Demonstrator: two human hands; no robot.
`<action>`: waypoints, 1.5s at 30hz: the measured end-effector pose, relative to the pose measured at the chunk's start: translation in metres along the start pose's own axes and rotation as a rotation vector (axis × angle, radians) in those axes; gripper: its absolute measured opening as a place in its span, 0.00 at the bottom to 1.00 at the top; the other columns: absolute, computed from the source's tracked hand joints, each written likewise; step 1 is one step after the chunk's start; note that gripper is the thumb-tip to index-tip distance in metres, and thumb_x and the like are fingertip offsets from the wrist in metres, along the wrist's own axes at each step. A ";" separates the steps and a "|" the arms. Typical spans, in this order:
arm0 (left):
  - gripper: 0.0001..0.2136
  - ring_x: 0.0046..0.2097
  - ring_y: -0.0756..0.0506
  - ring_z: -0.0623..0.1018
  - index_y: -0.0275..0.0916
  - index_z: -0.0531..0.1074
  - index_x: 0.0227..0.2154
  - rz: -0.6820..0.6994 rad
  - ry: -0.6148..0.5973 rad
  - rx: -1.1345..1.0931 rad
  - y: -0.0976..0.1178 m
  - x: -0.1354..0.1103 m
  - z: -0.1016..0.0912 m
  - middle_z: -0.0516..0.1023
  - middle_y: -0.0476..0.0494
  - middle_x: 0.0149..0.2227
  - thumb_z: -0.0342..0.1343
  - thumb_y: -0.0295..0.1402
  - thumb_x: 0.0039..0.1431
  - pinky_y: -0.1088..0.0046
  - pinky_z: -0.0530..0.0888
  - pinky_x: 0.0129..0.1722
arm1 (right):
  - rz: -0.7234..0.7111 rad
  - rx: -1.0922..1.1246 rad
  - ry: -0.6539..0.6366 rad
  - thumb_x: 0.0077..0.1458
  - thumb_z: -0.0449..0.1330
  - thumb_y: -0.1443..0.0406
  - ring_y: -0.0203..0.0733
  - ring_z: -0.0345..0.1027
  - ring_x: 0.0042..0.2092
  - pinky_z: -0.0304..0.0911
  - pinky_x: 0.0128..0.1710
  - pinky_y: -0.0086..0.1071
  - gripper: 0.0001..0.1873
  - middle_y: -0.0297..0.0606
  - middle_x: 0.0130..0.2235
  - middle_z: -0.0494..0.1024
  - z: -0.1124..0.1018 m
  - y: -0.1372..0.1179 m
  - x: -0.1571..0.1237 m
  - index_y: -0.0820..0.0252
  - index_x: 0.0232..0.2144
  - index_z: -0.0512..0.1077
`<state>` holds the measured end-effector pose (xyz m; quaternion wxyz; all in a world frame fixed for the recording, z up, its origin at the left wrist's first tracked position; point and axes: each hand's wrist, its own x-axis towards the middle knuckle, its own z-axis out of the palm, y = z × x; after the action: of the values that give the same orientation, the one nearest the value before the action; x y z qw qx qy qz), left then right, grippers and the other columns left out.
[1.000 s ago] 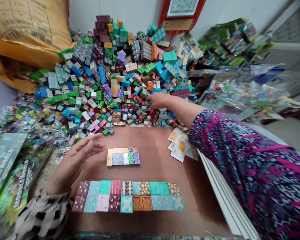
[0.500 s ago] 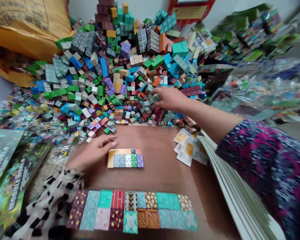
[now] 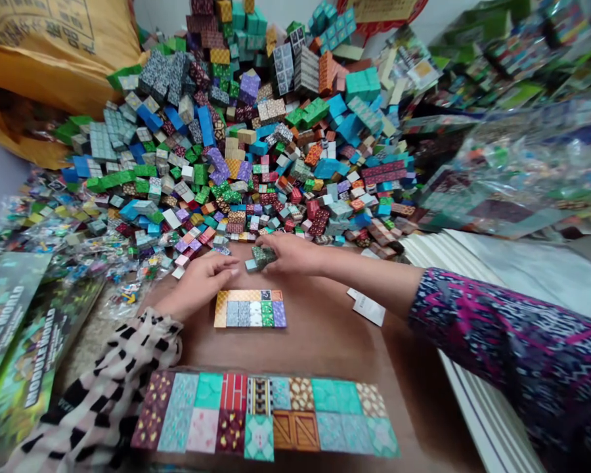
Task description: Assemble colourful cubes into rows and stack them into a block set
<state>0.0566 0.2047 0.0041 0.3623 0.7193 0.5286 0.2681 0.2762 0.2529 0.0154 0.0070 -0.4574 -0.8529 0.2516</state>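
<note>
My right hand (image 3: 290,255) grips a grey-green patterned block (image 3: 262,257) between thumb and fingers, low over the brown table at the front of a big heap of blocks. A small pale blue block (image 3: 251,265) shows at its left end. To the left, my left hand (image 3: 204,279) hovers with loosely bent fingers and nothing visible in them. Just below the hands lies a small panel of patterned blocks (image 3: 250,314) in orange, grey, white, green and purple. Nearer to me a longer two-row strip of patterned blocks (image 3: 266,417) lies across the table.
The heap of mixed blocks (image 3: 236,164) fills the back. White paper cards (image 3: 369,309) lie partly under my right forearm, beside a stack of white sheets (image 3: 473,263). Printed booklets (image 3: 44,348) and small bagged pieces (image 3: 128,263) are at left; an orange bag (image 3: 59,79) stands behind.
My right hand has come out of the heap, moving left and toward me with the grey-green block. My left hand has shifted slightly right. The block panels stay in place.
</note>
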 end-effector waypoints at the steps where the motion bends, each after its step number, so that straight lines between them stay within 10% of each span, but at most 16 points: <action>1: 0.11 0.44 0.41 0.76 0.40 0.78 0.39 0.029 -0.016 0.022 0.000 0.003 0.001 0.78 0.41 0.40 0.57 0.35 0.53 0.55 0.71 0.49 | 0.012 0.017 -0.002 0.47 0.64 0.62 0.47 0.66 0.46 0.59 0.39 0.33 0.29 0.44 0.47 0.73 0.000 0.003 0.000 0.61 0.52 0.65; 17: 0.07 0.39 0.43 0.73 0.41 0.77 0.33 0.090 -0.009 0.138 -0.015 0.018 0.022 0.72 0.45 0.34 0.59 0.34 0.52 0.63 0.70 0.41 | 0.124 0.667 -0.137 0.49 0.63 0.64 0.33 0.62 0.27 0.58 0.26 0.28 0.23 0.32 0.31 0.70 0.006 0.007 0.002 0.64 0.47 0.64; 31: 0.08 0.33 0.46 0.74 0.37 0.75 0.29 -0.079 0.061 0.091 -0.005 0.013 0.025 0.77 0.45 0.31 0.64 0.36 0.48 0.69 0.70 0.32 | 0.053 -0.084 -0.031 0.50 0.61 0.55 0.50 0.68 0.46 0.60 0.39 0.34 0.27 0.46 0.48 0.74 0.001 0.016 -0.015 0.61 0.50 0.69; 45: 0.15 0.38 0.47 0.77 0.35 0.74 0.43 -0.122 -0.121 -0.249 -0.005 0.013 0.025 0.79 0.42 0.38 0.58 0.30 0.51 0.66 0.73 0.41 | -0.096 -0.001 0.054 0.49 0.60 0.59 0.43 0.70 0.39 0.61 0.36 0.30 0.30 0.41 0.46 0.77 0.015 0.013 -0.008 0.53 0.57 0.67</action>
<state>0.0767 0.2126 -0.0151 0.4955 0.6503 0.5111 0.2652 0.2877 0.2463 -0.0013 0.0416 -0.4226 -0.8735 0.2380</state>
